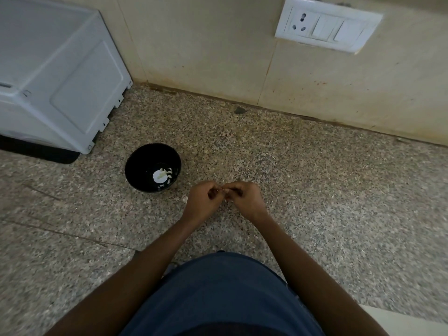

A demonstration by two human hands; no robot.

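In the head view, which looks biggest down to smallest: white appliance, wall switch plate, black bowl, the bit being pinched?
1. white appliance
2. wall switch plate
3. black bowl
4. pinched bit, barely visible
Plate is farther than bowl, so their true order is unsure.

speckled stone counter [315, 190] – polished; black bowl [135, 166] – glossy; white appliance [60, 81] – smooth painted metal.

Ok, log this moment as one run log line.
left hand: pinches small piece | right hand: pinches same piece | black bowl: on counter, left of hands, white pieces inside
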